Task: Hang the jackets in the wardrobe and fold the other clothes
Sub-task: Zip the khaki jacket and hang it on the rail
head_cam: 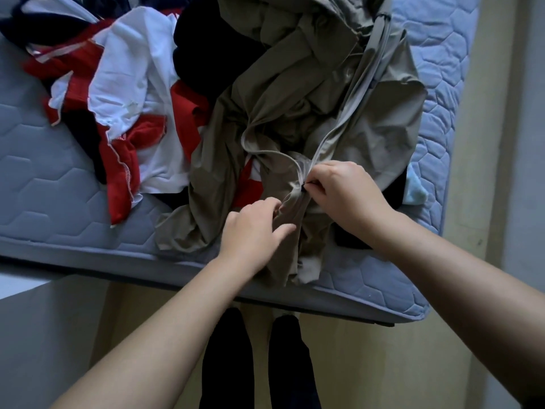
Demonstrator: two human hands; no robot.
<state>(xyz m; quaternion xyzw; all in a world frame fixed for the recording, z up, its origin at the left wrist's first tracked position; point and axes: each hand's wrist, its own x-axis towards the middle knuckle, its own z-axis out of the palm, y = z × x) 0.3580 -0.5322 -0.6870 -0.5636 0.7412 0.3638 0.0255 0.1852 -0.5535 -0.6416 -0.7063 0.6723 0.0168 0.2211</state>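
A khaki zip jacket lies crumpled on the grey-blue mattress, its hem hanging over the near edge. A pale zipper tape runs down its front. My right hand pinches the small dark zipper pull at the bottom of that tape. My left hand grips the jacket fabric just left of the zipper, fingers curled into the cloth. To the left sits a heap of red and white clothes, with dark garments behind it.
The mattress edge runs across in front of me, with its corner at the right. A light blue cloth and a black garment lie beside the jacket on the right. My dark-socked feet stand on a pale floor.
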